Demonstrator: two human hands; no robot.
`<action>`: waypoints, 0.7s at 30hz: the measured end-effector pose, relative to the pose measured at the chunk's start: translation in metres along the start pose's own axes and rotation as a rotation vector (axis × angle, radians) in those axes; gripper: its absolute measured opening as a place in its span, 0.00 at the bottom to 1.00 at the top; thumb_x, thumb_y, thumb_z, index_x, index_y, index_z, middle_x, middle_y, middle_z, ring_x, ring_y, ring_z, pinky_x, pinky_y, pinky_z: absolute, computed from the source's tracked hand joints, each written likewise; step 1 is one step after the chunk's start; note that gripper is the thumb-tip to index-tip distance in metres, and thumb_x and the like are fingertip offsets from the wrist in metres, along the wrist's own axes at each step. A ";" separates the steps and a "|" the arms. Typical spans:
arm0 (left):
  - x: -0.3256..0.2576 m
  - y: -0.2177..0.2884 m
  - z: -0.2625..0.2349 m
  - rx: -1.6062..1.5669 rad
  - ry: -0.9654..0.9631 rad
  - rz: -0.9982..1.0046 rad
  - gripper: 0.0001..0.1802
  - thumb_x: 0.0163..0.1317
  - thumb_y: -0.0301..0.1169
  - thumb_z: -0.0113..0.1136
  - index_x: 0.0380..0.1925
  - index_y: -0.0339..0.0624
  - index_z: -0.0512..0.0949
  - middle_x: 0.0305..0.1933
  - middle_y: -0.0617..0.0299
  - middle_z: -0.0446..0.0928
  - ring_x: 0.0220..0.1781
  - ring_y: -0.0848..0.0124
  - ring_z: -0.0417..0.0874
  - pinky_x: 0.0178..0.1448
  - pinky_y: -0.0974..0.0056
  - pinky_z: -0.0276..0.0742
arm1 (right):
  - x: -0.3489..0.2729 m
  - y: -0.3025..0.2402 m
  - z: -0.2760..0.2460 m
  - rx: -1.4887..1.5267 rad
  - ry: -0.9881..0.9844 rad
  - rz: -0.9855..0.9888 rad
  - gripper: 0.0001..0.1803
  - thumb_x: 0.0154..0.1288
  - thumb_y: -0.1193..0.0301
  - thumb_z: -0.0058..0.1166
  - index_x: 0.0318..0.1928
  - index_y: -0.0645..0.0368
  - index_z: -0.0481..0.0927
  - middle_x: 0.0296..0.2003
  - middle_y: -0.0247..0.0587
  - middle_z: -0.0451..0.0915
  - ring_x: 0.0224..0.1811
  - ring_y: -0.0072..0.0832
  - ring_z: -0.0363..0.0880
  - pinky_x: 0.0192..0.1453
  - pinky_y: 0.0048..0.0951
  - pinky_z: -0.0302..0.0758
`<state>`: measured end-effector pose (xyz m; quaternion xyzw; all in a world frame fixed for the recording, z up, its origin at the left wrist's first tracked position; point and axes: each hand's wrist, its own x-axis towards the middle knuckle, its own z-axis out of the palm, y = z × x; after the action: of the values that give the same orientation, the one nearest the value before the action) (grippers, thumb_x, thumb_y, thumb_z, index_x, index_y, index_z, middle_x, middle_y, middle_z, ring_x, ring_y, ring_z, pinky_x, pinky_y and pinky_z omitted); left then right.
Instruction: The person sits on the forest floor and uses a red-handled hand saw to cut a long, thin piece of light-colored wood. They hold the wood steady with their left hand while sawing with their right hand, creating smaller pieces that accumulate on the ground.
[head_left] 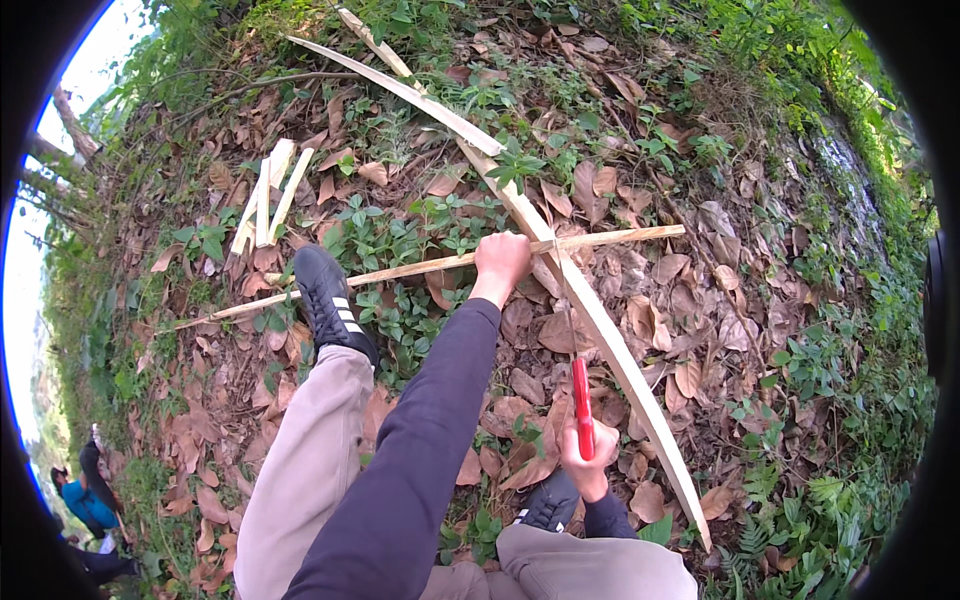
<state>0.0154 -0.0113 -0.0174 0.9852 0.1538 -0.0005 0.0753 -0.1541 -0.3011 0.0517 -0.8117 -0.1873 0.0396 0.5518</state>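
Observation:
My left hand (503, 262) is wrapped round a thin wooden strip (400, 270) that runs crosswise over a thicker wooden beam (615, 342). In my right hand (590, 455) is the red handle of a handsaw (582, 395). Its thin blade reaches away from me to the strip, close to where the strip crosses the beam and a little right of my left hand. How deep the blade sits in the wood is too small to tell. The strip's left part passes just beyond the toe of my left shoe (322, 295).
Several short cut wood pieces (265, 200) lie on the leaves at the left. Another long pale strip (400, 90) rests at the beam's far end. Dry leaves and low plants cover the ground. A person in blue (88, 500) is far off at the lower left.

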 end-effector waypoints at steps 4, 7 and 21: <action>-0.004 0.001 0.002 0.007 0.035 0.005 0.08 0.50 0.34 0.62 0.24 0.43 0.86 0.28 0.50 0.85 0.33 0.56 0.89 0.39 0.55 0.85 | -0.004 -0.009 -0.014 0.025 0.062 -0.035 0.13 0.55 0.78 0.55 0.17 0.61 0.68 0.11 0.37 0.64 0.11 0.27 0.66 0.20 0.30 0.61; -0.012 0.004 0.005 0.000 0.025 0.023 0.08 0.49 0.34 0.63 0.25 0.44 0.87 0.28 0.49 0.85 0.33 0.55 0.89 0.39 0.54 0.85 | 0.044 -0.011 0.006 0.124 0.096 0.066 0.16 0.58 0.76 0.58 0.19 0.60 0.66 0.12 0.34 0.59 0.12 0.21 0.58 0.20 0.31 0.55; -0.005 0.006 0.002 -0.012 -0.002 0.004 0.09 0.50 0.35 0.65 0.26 0.42 0.86 0.29 0.49 0.85 0.35 0.55 0.89 0.40 0.54 0.85 | 0.088 0.011 0.026 0.097 0.076 0.040 0.13 0.56 0.77 0.57 0.18 0.62 0.69 0.10 0.37 0.65 0.10 0.21 0.62 0.18 0.30 0.58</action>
<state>0.0122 -0.0190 -0.0182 0.9850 0.1519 -0.0002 0.0814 -0.0765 -0.2512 0.0445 -0.7886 -0.1479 0.0286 0.5962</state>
